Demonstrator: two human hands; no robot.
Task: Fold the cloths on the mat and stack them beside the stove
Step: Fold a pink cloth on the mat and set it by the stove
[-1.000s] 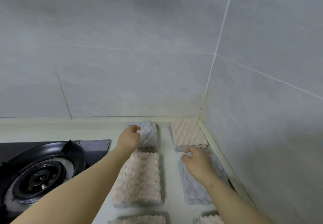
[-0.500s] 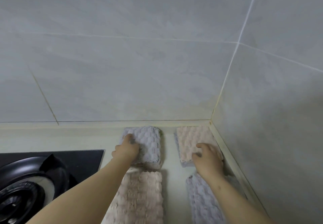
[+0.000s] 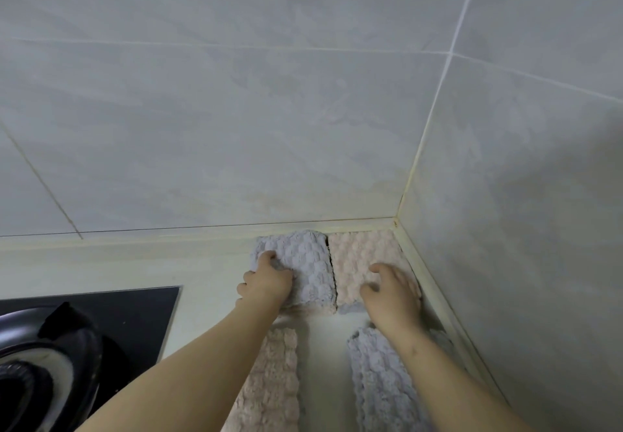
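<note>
A folded grey cloth [image 3: 305, 263] and a folded pink cloth [image 3: 357, 253] lie side by side, edges touching, in the back corner of the counter against the wall. My left hand [image 3: 266, 285] grips the grey cloth's left edge, a finger curled over its top. My right hand [image 3: 392, 291] rests on the pink cloth with bent, spread fingers pressing down. Nearer me lie a longer pink cloth [image 3: 269, 384] under my left forearm and a longer grey cloth [image 3: 381, 377] under my right forearm. The mat [image 3: 323, 347] shows pale between them.
The black gas stove [image 3: 101, 323] with its burner ring sits at the lower left. Grey tiled walls meet in a corner just behind and to the right of the cloths. A pale strip of counter [image 3: 135, 263] runs along the back wall left of the cloths.
The back grey and pink cloths had a gap between them; now they sit pushed together, touching, closer to the corner. Both hands moved forward with them.
</note>
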